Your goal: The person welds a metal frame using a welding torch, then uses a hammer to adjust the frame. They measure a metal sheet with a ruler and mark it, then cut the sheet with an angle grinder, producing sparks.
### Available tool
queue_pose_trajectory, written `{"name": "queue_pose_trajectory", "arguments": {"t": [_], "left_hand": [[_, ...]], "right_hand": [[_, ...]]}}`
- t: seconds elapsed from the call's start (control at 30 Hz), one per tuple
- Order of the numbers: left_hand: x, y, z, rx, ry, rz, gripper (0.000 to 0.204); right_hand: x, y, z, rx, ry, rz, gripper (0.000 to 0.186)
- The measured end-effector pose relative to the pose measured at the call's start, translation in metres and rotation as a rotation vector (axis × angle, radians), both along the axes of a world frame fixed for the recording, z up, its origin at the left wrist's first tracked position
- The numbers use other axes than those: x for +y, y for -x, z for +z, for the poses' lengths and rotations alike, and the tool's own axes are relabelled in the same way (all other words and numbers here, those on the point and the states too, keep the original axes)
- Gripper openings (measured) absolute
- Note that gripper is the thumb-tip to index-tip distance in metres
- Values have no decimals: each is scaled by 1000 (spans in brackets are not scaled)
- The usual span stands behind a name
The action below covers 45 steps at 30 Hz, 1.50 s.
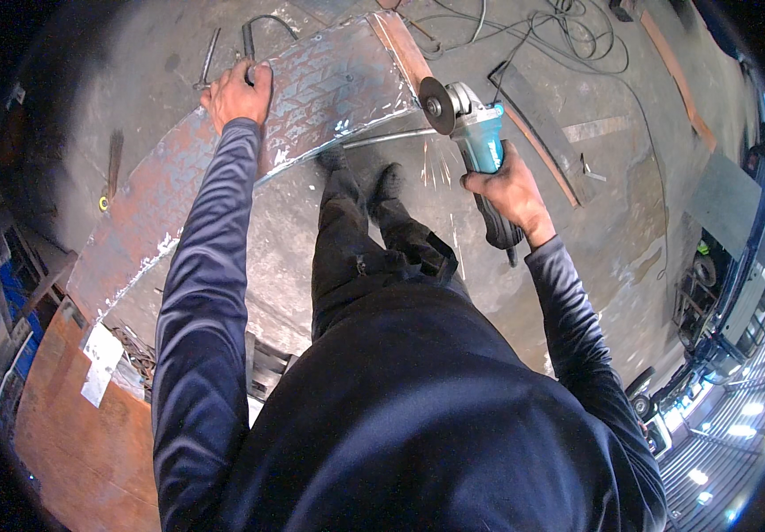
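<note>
The angle grinder (pixel 478 133) pairs a smooth plastic housing (pixel 482 154) with a bare-metal gear head (pixel 464 96) and a matt abrasive cutting disc (pixel 437 108). The tread-patterned metal plate (pixel 338 84) looks rough, mottled with rust. The concrete floor (pixel 604 213) is dull and stained; the shirt sleeves (pixel 205 248) are smooth, faintly lustrous cloth.

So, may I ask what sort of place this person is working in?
Probably a metalworking shop: sparks fly near a teal angle grinder, a long rust-brown metal plate lies by its disc, and narrow strips lie on the stained floor.
</note>
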<state>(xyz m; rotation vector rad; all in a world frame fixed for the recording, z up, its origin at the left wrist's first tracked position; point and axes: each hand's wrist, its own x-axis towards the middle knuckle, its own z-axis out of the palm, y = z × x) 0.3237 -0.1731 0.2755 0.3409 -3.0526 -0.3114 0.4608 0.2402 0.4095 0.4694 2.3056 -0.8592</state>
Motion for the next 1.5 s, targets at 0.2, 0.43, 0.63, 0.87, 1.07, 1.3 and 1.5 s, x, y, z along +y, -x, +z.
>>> {"name": "queue_pose_trajectory", "arguments": {"t": [0.2, 0.43, 0.63, 0.87, 1.07, 1.3, 1.5], "left_hand": [[-1, 1, 0, -11, 16, -5, 54], [0, 1, -1, 3, 2, -7, 55], [0, -1, -2, 12, -14, -10, 54], [-1, -1, -1, 1, -22, -7, 55], [1, -1, 1, -39, 7, 1, 56], [3, 0, 2, -42, 17, 6, 56], [1, 0, 0, -31, -2, 1, 56]], "right_hand": [[-3, 8, -3, 51, -35, 17, 75], [0, 15, -5, 52, 52, 10, 73], [2, 19, -5, 46, 39, 27, 73], [3, 20, -4, 28, 130, -6, 75], [7, 22, -12, 24, 130, -9, 74], [4, 29, -4, -31, 116, -16, 71], [1, 33, 1, 16, 98, 50, 73]]}}
